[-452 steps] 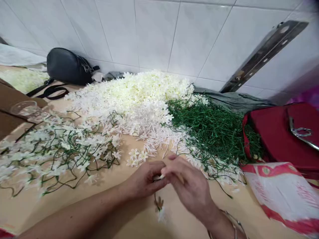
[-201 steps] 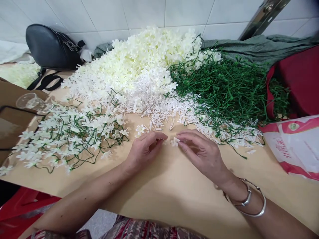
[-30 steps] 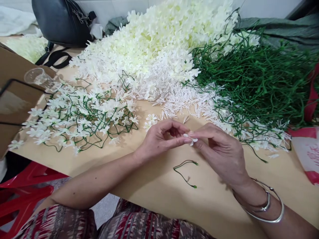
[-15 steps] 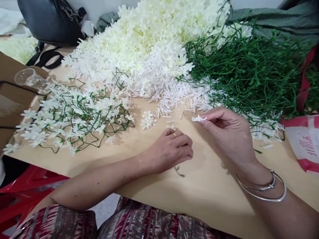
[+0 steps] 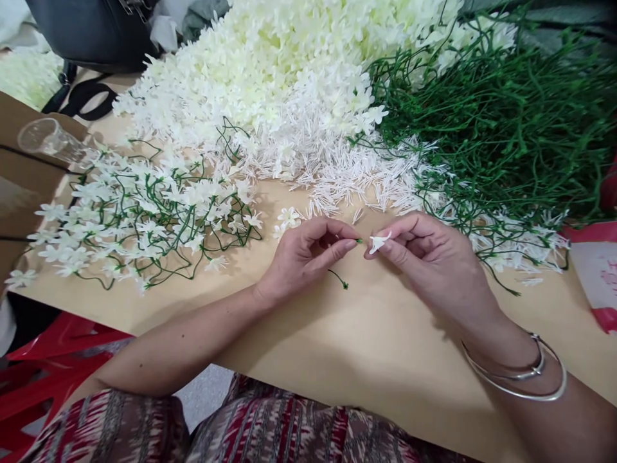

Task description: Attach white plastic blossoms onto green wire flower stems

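My left hand (image 5: 318, 252) pinches a thin green plastic stem (image 5: 341, 280); one tip pokes out past the thumb and another end hangs below the fingers. Facing it, a short gap away, my right hand (image 5: 424, 257) is closed on a small white artificial flower (image 5: 380, 242) between thumb and forefinger. Behind my left fingers lie a few loose white blossoms (image 5: 289, 217), partly covered by the hand. Left of them spreads a heap of white flowers on green stems (image 5: 159, 212).
A large mound of cream-white blossoms (image 5: 270, 64) fills the back, with thin white sticks (image 5: 347, 170) along its front. Green stems (image 5: 501, 122) are piled at right beside a red-and-white bag (image 5: 595, 270). A clear plastic cup (image 5: 53, 140) lies at left near a black bag (image 5: 91, 32).
My left hand has lifted and turned, bringing the green stem's tip up toward my right hand. The white flower in my right hand has tilted; the whole view has shifted slightly.
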`<state>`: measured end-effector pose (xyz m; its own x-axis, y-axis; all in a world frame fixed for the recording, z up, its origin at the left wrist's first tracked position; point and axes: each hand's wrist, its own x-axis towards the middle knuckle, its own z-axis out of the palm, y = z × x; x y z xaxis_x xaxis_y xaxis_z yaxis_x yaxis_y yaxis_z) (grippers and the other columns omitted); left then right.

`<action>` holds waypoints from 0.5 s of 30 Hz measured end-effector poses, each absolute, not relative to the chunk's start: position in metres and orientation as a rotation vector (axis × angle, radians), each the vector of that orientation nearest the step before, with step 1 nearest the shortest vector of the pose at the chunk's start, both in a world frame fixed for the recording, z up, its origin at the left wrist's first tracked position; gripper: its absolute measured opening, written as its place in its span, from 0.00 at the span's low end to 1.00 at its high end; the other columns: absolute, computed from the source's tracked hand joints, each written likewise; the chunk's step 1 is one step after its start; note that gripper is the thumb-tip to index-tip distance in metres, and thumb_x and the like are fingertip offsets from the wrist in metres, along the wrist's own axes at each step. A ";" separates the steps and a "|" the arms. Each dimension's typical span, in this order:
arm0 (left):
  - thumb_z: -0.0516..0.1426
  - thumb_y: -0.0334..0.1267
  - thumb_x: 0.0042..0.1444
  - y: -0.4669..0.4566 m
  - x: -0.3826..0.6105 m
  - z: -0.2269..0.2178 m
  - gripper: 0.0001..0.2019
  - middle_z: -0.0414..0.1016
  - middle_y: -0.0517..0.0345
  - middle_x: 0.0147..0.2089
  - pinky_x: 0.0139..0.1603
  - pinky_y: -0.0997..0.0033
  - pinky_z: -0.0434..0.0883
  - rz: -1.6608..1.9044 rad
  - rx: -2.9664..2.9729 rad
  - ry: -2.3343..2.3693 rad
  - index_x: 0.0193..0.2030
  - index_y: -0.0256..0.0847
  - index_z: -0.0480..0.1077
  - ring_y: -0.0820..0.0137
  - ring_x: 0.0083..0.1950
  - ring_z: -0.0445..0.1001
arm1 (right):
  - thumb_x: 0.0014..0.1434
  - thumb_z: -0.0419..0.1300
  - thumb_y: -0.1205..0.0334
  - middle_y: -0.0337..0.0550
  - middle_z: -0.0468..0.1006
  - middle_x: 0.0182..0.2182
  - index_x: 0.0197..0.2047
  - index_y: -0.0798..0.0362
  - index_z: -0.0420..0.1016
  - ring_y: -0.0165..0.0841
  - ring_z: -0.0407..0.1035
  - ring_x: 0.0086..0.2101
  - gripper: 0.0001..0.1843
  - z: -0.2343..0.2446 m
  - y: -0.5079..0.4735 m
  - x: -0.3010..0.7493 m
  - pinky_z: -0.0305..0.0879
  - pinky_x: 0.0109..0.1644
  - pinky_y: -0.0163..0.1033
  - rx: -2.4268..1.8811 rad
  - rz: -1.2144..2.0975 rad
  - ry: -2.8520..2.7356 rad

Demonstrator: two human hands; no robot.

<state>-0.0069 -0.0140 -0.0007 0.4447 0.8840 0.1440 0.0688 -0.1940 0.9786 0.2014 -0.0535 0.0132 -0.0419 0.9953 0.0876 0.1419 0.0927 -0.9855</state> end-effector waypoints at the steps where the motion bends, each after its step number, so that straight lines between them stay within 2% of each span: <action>1: 0.65 0.53 0.65 -0.014 -0.007 -0.002 0.17 0.81 0.54 0.37 0.35 0.73 0.71 0.925 1.575 0.843 0.43 0.39 0.79 0.73 0.34 0.73 | 0.64 0.70 0.55 0.40 0.86 0.30 0.36 0.42 0.78 0.38 0.82 0.31 0.07 0.014 -0.054 0.201 0.81 0.33 0.45 -1.225 1.101 -1.395; 9: 0.65 0.54 0.64 -0.013 -0.007 -0.002 0.17 0.82 0.53 0.38 0.36 0.71 0.71 0.916 1.622 0.802 0.42 0.40 0.81 0.72 0.35 0.74 | 0.61 0.72 0.59 0.38 0.85 0.28 0.34 0.43 0.79 0.36 0.81 0.28 0.06 0.015 -0.054 0.199 0.79 0.29 0.41 -1.235 1.162 -1.395; 15: 0.64 0.50 0.67 -0.013 -0.009 -0.001 0.14 0.83 0.53 0.39 0.36 0.72 0.72 0.914 1.718 0.785 0.43 0.40 0.80 0.72 0.36 0.76 | 0.60 0.71 0.61 0.35 0.84 0.26 0.34 0.44 0.78 0.34 0.81 0.26 0.07 0.018 -0.053 0.201 0.78 0.27 0.37 -1.224 1.279 -1.348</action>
